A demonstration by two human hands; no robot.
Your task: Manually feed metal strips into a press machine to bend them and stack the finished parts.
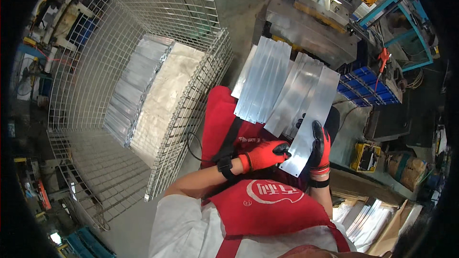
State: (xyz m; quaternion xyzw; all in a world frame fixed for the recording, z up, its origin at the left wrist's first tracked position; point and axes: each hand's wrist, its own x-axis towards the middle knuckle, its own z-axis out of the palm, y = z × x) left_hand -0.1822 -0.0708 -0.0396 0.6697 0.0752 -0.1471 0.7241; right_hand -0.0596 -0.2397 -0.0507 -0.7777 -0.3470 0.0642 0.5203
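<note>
A long flat silvery metal strip (311,115) with small holes at its corners lies slantwise before me. My left hand (267,155), in a red glove with black fingertips, is closed at the strip's near left edge. Along the right edge, my right hand (321,147) in a matching glove grips the same strip, thumb on top and other fingers partly hidden. Beyond and beside it, more metal strips lie overlapped in a middle pile (297,88) and a left pile (264,80), their near ends above my red apron.
A wire mesh cage (191,98) on the left holds stacked metal strips (134,83) and a pale sheet (167,98). Ahead stands a heavy machine (306,31). To the right are a blue crate (368,85), a yellow bin (366,157) and a cardboard box (401,227) of strips.
</note>
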